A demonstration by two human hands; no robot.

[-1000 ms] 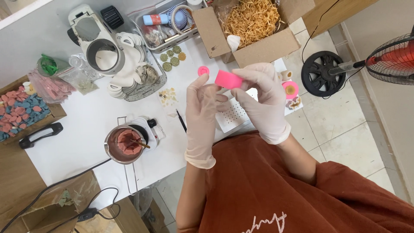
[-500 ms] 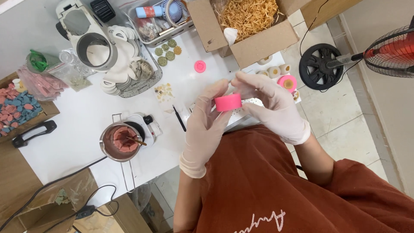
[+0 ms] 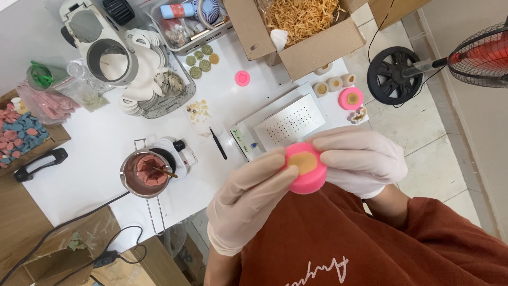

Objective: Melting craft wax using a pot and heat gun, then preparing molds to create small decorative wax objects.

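Note:
Both my gloved hands hold a round pink mould (image 3: 306,167) with a tan filling, close to my chest above the table edge. My left hand (image 3: 248,198) grips it from the left and below with the thumb on its rim. My right hand (image 3: 360,159) clasps its right side with curled fingers. Behind the mould a white scale with a perforated plate (image 3: 288,126) lies on the white table (image 3: 95,143).
A small pot of pink wax (image 3: 145,173) sits on a hot plate at left. Another pink mould (image 3: 242,78), green discs (image 3: 200,59), a cardboard box of shredded paper (image 3: 302,26), a filled pink mould (image 3: 351,98) and a floor fan (image 3: 394,74) lie farther out.
My hands have drawn the pink mould closer to me and turned it so its tan-filled face points up at the camera.

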